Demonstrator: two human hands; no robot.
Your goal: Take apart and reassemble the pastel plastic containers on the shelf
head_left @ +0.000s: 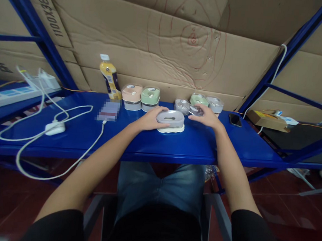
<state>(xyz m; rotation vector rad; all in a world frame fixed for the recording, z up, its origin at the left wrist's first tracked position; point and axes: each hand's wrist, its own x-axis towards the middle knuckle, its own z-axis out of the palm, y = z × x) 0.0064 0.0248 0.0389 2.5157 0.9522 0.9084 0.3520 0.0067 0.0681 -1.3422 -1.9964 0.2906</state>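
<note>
Smooth plastic dish [175, 124]; glossy tabletop [148, 144], probably metal; matt cardboard [115, 31].

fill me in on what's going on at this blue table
A seated person has both hands over the blue table. The left hand holds a gray oval dish with a slot by its side, with a white wavy-edged piece under it. The right hand is at a dark, see-through piece, too blurred to name. Behind stand a pink-topped box and a green-topped box on the left, near a yellow drink bottle.
</note>
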